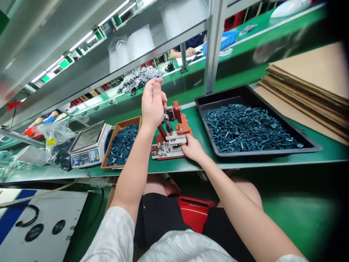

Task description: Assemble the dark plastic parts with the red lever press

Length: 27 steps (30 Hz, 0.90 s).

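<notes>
A small hand press [174, 136] with an orange frame and a metal bed stands near the front edge of the green bench. My left hand [153, 103] is raised at its upper left, with the fingers curled together round the lever, which the hand mostly hides. Low on the right side, my right hand [193, 148] is closed against the metal bed; its fingertips and whatever they pinch are hidden. Small dark teal strips fill a brown tray [104, 164] to the left of the press. More such pieces lie in a large black tray [261, 154] to the right.
A digital scale [88, 145] stands left of the brown tray, beside a clear plastic bag [61, 145] of dark parts. Stacked cardboard sheets [308, 80] lie at the back right. A metal post [212, 47] rises behind the press. Across the bench, another person's hand [189, 51] shows.
</notes>
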### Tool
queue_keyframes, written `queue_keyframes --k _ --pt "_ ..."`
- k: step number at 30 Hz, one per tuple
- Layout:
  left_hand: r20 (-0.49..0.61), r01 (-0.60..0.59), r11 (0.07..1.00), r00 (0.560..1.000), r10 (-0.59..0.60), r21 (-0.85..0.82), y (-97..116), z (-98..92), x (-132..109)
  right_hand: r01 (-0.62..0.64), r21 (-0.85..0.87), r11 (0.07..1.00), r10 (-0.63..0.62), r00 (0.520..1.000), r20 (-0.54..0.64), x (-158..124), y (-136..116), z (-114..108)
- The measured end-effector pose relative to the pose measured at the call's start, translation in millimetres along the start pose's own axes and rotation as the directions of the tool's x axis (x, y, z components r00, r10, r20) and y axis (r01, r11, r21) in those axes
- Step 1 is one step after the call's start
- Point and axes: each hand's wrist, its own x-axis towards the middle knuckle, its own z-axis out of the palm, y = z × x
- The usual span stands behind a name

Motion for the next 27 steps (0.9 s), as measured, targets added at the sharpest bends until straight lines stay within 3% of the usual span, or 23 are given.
queue_keyframes --k 3,6,9,11,12,14,17,21,25,27 --pt "0.089 0.069 0.998 0.994 -0.068 -0.009 -10.7 -1.5 27.5 0.123 -0.070 0.990 -0.123 0.992 0.005 -3.6 3.2 6.2" --pt "0.022 0.024 0.999 0.999 -0.025 0.026 -10.9 -6.8 15.2 0.183 -0.112 0.977 -0.181 0.983 0.024 -8.6 3.3 9.2" --pt "-0.147 -0.073 0.979 0.984 0.101 0.189 -16.0 -22.3 -37.8 0.238 -0.095 0.967 -0.237 0.971 0.023 -13.3 1.9 7.8" --pt "-0.209 0.000 0.958 0.976 0.062 0.287 -34.1 -34.9 -86.6 0.312 -0.071 0.948 -0.311 0.950 0.017 -14.9 2.6 7.4" --pt "-0.197 0.066 0.942 0.980 0.000 0.328 -47.7 -40.2 -111.1 0.324 -0.067 0.944 -0.324 0.946 0.013 -14.8 3.7 8.1" --pt "-0.057 0.178 0.901 0.984 -0.169 0.395 -78.4 -46.7 -153.8 0.324 -0.081 0.943 -0.325 0.946 0.000 -13.0 7.3 11.2" --pt "0.073 0.312 0.862 0.926 -0.369 0.398 -112.8 -46.3 -191.5 0.285 -0.139 0.949 -0.292 0.956 -0.032 -8.7 14.0 17.8" --pt "0.002 0.494 0.837 0.861 -0.509 0.235 -128.2 -39.2 -198.9 0.259 -0.184 0.948 -0.272 0.961 -0.044 -6.7 20.5 23.5" --pt "-0.086 0.609 0.741 0.754 -0.652 -0.281 -140.3 -35.9 -193.6 0.215 -0.160 0.964 -0.230 0.970 -0.084 -3.1 22.8 28.6" --pt "-0.139 0.594 0.708 0.721 -0.679 -0.382 -144.6 -34.9 -193.5 0.168 -0.133 0.977 -0.182 0.978 -0.103 1.5 23.0 30.2"
